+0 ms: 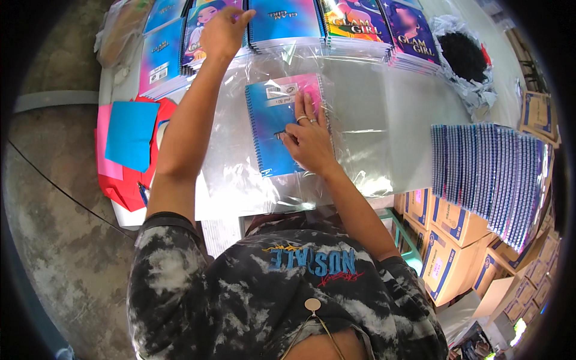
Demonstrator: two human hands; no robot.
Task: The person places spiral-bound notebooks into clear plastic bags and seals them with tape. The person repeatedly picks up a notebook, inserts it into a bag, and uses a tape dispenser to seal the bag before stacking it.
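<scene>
A spiral notebook (267,135) with a blue and pink cover lies on clear plastic film in front of me, its barcode label toward the far edge. My right hand (311,141) rests on its right half. Three of the fingers stretch flat over the cover, while thumb and forefinger bend close together. Farther off, my left hand (223,35) is over a stack of notebooks with a cartoon figure (197,36), fingers bent and somewhat apart; nothing shows in them. Right beside that hand stands a stack of blue notebooks (285,24).
More notebook stacks (414,36) line the table's far side. Crumpled wrapping with a black bundle (462,57) lies far right. Spiral-bound books (486,174) stand in a row at the right, above cardboard boxes (447,264). Blue and pink sheets (132,135) lie on red material at the left.
</scene>
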